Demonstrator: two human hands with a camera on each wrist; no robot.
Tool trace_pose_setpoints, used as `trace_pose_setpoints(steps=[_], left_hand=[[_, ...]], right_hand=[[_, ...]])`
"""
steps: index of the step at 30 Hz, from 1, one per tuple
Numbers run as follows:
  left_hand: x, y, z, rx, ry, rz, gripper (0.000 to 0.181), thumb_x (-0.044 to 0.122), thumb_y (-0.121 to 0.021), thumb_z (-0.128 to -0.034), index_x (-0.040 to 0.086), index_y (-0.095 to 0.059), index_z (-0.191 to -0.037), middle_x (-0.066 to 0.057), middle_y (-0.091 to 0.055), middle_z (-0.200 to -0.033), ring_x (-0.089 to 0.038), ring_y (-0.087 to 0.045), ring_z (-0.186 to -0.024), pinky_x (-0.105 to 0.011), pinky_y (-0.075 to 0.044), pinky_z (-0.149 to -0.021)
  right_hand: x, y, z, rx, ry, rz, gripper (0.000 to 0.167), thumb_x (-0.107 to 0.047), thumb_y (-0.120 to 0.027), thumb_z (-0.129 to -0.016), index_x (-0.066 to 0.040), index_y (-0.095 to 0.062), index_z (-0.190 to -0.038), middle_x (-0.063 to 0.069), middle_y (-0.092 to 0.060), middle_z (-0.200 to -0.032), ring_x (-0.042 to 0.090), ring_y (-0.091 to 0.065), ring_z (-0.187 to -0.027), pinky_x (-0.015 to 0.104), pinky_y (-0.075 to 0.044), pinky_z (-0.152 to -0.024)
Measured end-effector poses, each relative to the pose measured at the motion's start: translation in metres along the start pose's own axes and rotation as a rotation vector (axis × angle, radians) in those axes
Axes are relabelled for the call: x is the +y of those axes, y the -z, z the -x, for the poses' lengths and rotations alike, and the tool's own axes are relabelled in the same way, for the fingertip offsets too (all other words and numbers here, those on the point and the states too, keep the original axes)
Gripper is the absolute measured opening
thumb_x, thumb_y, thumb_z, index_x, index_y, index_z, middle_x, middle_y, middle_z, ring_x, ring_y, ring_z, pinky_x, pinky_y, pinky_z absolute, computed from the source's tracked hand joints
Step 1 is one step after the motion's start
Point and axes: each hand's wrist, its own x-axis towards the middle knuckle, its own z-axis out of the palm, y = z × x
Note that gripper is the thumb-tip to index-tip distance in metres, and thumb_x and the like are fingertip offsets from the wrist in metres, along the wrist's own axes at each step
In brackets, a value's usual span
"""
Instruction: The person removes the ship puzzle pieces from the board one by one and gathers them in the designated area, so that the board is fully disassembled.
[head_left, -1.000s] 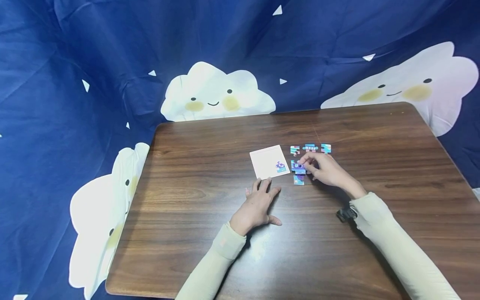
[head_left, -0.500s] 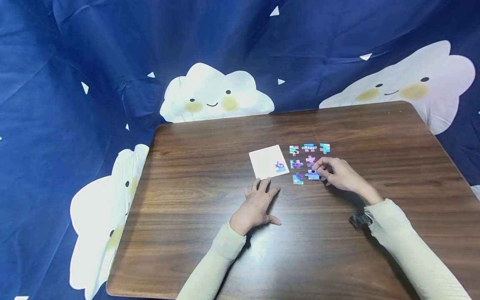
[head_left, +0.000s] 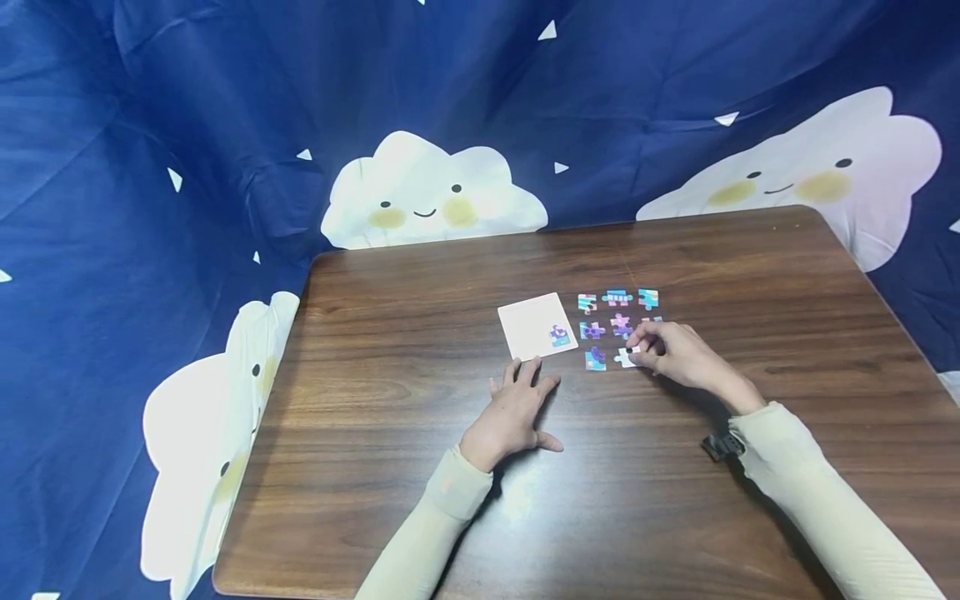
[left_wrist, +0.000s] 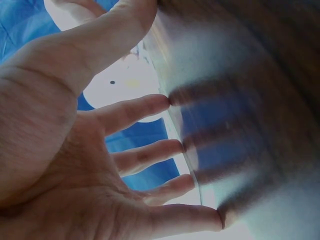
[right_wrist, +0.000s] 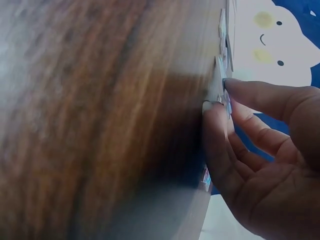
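My right hand [head_left: 678, 356] pinches a puzzle piece [head_left: 624, 358] between thumb and fingers, low over the table at the bottom row of a loose grid of puzzle pieces. That piece looks pale and shiny now. Beside it on the left lies a blue and purple corner piece [head_left: 595, 360]. In the right wrist view the right hand [right_wrist: 260, 145] has the piece seen nearly edge-on. My left hand [head_left: 506, 421] is spread, fingertips on the table just below a white square card [head_left: 528, 325] with a small printed picture. The left wrist view shows the left hand's palm [left_wrist: 100, 165].
Several colourful pieces lie above the right hand, among them a striped piece [head_left: 617, 297] and a pink and purple piece [head_left: 621, 325]. One piece [head_left: 651, 321] is partly hidden by the fingers. A blue cloud-print cloth [head_left: 480, 75] hangs behind the brown table [head_left: 375, 358].
My right hand has moved right and slightly down from the left column to the bottom middle piece. That piece has turned from blue to pale-looking. My left hand stays put.
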Motion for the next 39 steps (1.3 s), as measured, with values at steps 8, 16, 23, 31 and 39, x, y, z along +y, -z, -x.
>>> trace_pose_setpoints(steps=[8,16,23,31,39], left_hand=[[0.0,0.0,0.0,-0.003,0.003,-0.016,0.106,0.053,-0.091,-0.0672,0.019,-0.046,-0.157,-0.017,-0.029,-0.169,-0.047,-0.027,-0.155,-0.08,-0.038,-0.109],[0.001,0.002,0.0,-0.008,0.005,-0.011,0.106,0.052,-0.092,-0.0672,0.019,-0.047,-0.157,-0.017,-0.029,-0.169,-0.047,-0.027,-0.155,-0.08,-0.038,-0.109],[0.0,0.003,0.0,-0.004,0.004,-0.015,0.105,0.052,-0.092,-0.0679,0.018,-0.047,-0.157,-0.017,-0.029,-0.169,-0.047,-0.027,-0.155,-0.08,-0.038,-0.109],[0.0,0.002,0.001,-0.008,-0.002,-0.015,0.105,0.053,-0.091,-0.0691,0.018,-0.046,-0.157,-0.018,-0.029,-0.169,-0.049,-0.028,-0.155,-0.08,-0.038,-0.108],[0.001,0.002,0.0,0.002,-0.002,-0.011,0.105,0.053,-0.091,-0.0683,0.019,-0.046,-0.157,-0.017,-0.029,-0.169,-0.049,-0.028,-0.155,-0.08,-0.039,-0.108]], right_hand=[[-0.002,-0.004,-0.001,0.04,0.002,0.067,0.011,-0.011,-0.08,-0.09,-0.008,-0.072,-0.097,0.004,-0.066,-0.086,0.013,-0.056,-0.076,0.024,-0.043,-0.069],[0.001,-0.004,-0.003,0.058,0.015,0.075,0.014,-0.014,-0.084,-0.087,-0.009,-0.074,-0.095,0.004,-0.067,-0.086,0.013,-0.057,-0.078,0.024,-0.045,-0.071],[0.002,-0.005,-0.004,0.086,0.031,0.063,0.018,-0.014,-0.085,-0.085,-0.008,-0.072,-0.095,0.006,-0.066,-0.087,0.016,-0.058,-0.079,0.023,-0.045,-0.072],[0.0,-0.004,-0.005,0.178,0.093,0.094,0.007,-0.016,-0.077,-0.094,-0.011,-0.071,-0.094,0.003,-0.065,-0.087,0.016,-0.058,-0.079,0.025,-0.046,-0.071],[-0.011,0.006,-0.02,0.245,0.161,0.071,0.006,-0.012,-0.074,-0.095,-0.008,-0.074,-0.099,0.005,-0.07,-0.089,0.018,-0.062,-0.081,0.029,-0.049,-0.073]])
